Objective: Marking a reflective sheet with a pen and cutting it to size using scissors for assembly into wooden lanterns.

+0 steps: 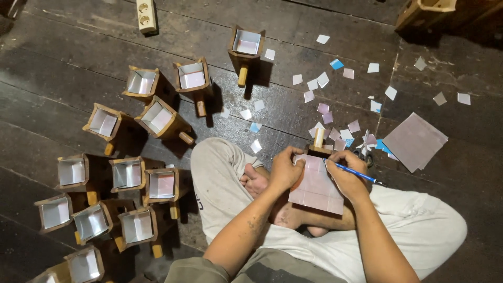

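Crossed legs (230, 194) are seen nearest, and over them a pale sheet (316, 187) on a wooden box (318, 149) — long axis pointing away — is pinned by the left hand (285, 169), while a blue pen (356, 173) is gripped by the right hand (347, 175) at the sheet's right edge.

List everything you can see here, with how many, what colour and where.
Wooden boxes: about fourteen, brown with pale lining, floor left.
Paper scraps: many, white, pink, blue, floor upper right.
Loose sheet: one, pinkish grey, floor right.
Power strip: one, cream, top.
Scissors: one pair, dark, by right hand.
Held sheet: one, pink, on lap.
Pen: one, blue.
Left hand: on held sheet.
Right hand: holds pen.
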